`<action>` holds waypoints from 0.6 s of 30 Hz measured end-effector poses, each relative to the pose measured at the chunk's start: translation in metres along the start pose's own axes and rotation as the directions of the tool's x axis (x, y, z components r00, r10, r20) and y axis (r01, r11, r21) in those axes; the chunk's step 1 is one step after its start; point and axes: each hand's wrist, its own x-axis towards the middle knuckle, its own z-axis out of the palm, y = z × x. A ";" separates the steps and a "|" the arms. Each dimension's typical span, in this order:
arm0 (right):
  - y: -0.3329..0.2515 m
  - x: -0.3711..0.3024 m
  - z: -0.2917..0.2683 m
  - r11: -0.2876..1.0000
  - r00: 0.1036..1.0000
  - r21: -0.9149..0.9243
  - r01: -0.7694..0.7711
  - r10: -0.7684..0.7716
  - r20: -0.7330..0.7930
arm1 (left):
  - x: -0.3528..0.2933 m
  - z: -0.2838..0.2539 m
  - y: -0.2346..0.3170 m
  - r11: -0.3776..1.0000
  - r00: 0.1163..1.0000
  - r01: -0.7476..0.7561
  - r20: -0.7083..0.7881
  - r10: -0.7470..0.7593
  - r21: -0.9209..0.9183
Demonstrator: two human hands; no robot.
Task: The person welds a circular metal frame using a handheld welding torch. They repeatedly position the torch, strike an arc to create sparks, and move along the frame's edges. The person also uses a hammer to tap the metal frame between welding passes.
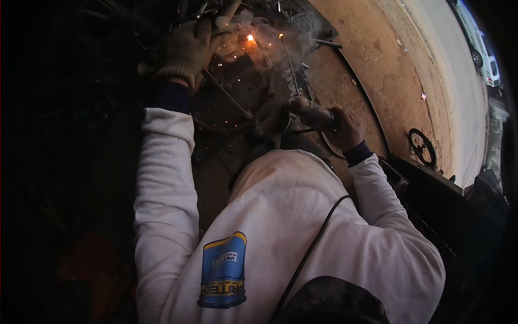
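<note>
My right hand point(345, 129) is bare and closed round the worn grey grip of a welding electrode holder point(313, 112). From its jaw a thin electrode point(291, 67) points away from me, its tip glowing orange. Just left of that tip, a bright hot spot burns on the dark metalwork, with sparks and smoke around it. My left hand point(186, 51), in a pale knitted work glove, is closed at the far left of the metalwork. A pale tube-like piece point(227, 15) lies beside its fingers; what the glove grips is hidden in shadow.
A dark cable point(310, 248) runs across my white shirt. Metal rods and a curved bar point(226, 129) lie around the work. At right are brown ground, a black wheel point(422, 148) and a parked white vehicle point(488, 59). Deep shadow covers the left side.
</note>
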 end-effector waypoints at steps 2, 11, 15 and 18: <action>0.000 -0.007 -0.001 0.994 0.993 0.042 -0.105 0.107 -0.043 | -0.001 -0.006 0.006 1.000 0.999 -0.004 0.041 0.004 0.016; 0.049 -0.043 0.030 0.796 0.890 0.515 -0.317 0.437 -0.128 | 0.005 -0.002 0.010 0.963 0.980 0.175 0.059 -0.191 0.206; 0.014 -0.026 -0.003 0.929 0.916 0.228 -0.291 0.339 -0.215 | 0.006 -0.003 0.003 0.964 0.977 0.182 0.072 -0.199 0.195; 0.065 -0.040 0.025 0.796 0.838 0.505 -0.333 0.495 -0.228 | 0.010 -0.002 0.004 0.968 0.967 0.209 0.118 -0.226 0.140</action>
